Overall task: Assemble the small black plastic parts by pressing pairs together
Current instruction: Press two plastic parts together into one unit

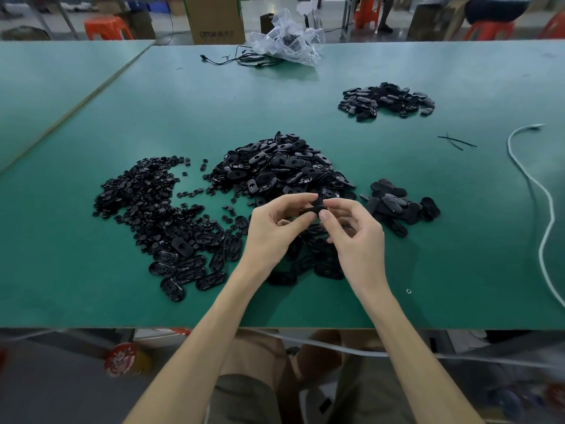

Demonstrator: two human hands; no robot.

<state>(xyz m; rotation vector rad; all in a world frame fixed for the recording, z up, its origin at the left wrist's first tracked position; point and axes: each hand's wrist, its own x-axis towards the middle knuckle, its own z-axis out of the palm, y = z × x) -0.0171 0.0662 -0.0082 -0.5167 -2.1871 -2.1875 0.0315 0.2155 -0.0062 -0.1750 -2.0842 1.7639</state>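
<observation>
My left hand [275, 228] and my right hand [351, 234] meet above the green table [91, 286], both pinching one small black plastic part [315, 207] between thumbs and fingertips. Just behind them lies a big heap of black oval parts [281, 166]. A spread of small round black parts [143, 197] lies to the left, with several oval parts [183, 264] at its near edge. A small pile of oval parts [397, 206] sits right of my hands. Another pile [386, 101] lies far right at the back.
A white cable [535, 191] snakes along the right side of the table. A clear plastic bag [287, 41] and black wires [244, 59] lie at the far edge. Two black ties [455, 141] lie on the right. Cardboard boxes and orange stools stand beyond the table.
</observation>
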